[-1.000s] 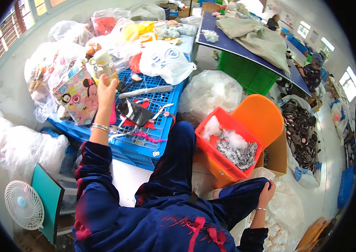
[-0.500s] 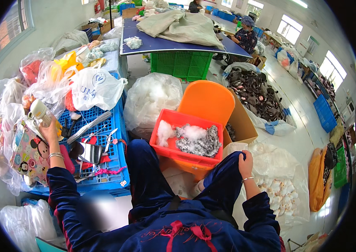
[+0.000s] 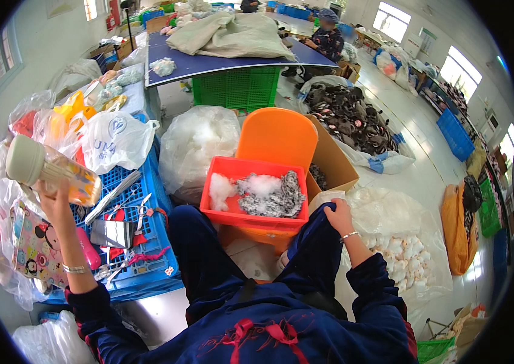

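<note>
My left hand (image 3: pixel 57 209) is wrapped round a drink bottle (image 3: pixel 77 181) with a cream lid and a clear body with a yellow-orange pattern. It holds the bottle tilted above the blue crate surface at my left. Below that hand lies a cartoon-print pouch (image 3: pixel 31 246), with a pink object (image 3: pixel 89 249) beside it. My right hand (image 3: pixel 340 219) is at my right knee, its fingers curled over the dark blue trouser leg (image 3: pixel 310 246). Between my knees sits a red tray (image 3: pixel 251 221) with white stuffing (image 3: pixel 223 191) and grey fluffy pieces (image 3: pixel 269 197).
Scissors (image 3: pixel 142 212) and a dark flat phone-like object (image 3: pixel 112 233) lie on the blue crate (image 3: pixel 148 276). An orange stool (image 3: pixel 277 136) stands behind the tray, next to a bag of stuffing (image 3: pixel 199 151). White pieces fill a plastic bag (image 3: pixel 399 261) at right. A co-worker (image 3: pixel 325 39) sits beyond.
My left hand has lifted the bottle up from beside the pouch, and its body now shows. My right hand stays at the knee. The whole view has shifted slightly.
</note>
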`<state>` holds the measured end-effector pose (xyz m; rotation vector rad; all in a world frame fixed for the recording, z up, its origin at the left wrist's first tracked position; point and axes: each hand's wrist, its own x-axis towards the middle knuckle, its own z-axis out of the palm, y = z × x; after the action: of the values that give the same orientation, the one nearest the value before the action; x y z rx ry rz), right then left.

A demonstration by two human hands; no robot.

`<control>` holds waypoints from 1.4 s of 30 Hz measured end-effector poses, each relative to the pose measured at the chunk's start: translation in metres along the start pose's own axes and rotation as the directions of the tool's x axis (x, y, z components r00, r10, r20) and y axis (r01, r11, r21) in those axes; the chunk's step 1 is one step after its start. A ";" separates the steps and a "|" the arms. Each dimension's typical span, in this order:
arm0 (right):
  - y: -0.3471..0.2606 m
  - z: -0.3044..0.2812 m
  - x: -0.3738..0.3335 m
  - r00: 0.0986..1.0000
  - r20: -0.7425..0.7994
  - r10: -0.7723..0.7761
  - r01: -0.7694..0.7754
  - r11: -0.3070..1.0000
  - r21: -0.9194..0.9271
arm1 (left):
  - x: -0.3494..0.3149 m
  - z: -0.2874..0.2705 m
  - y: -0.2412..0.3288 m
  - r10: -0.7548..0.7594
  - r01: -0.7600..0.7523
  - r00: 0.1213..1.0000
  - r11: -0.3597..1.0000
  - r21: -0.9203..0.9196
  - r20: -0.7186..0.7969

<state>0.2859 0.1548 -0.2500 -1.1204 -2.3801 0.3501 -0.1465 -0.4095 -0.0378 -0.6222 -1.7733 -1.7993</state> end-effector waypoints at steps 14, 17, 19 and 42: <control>-0.124 -0.305 0.002 0.459 -0.536 -0.708 0.277 -0.460 0.844 | -0.186 0.162 0.111 -0.201 0.484 0.649 0.853 -0.194 0.734; -0.176 -0.287 -0.011 0.780 -0.225 -0.583 0.383 0.162 0.909 | -0.201 0.190 0.120 -0.090 0.469 0.513 0.863 -0.190 0.853; -0.215 -0.261 0.002 0.771 0.059 -0.634 0.392 0.545 0.741 | -0.215 0.200 0.126 -0.049 0.437 0.500 0.876 -0.203 0.865; -0.264 -0.267 -0.008 0.339 0.405 -0.849 0.750 0.504 0.429 | -0.274 0.204 0.148 -0.096 0.650 0.290 0.750 -0.122 0.952</control>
<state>0.2583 -0.0112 0.0856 0.4679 -2.9881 0.5551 0.1484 -0.1903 -0.1006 -1.8774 -2.2439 -2.5969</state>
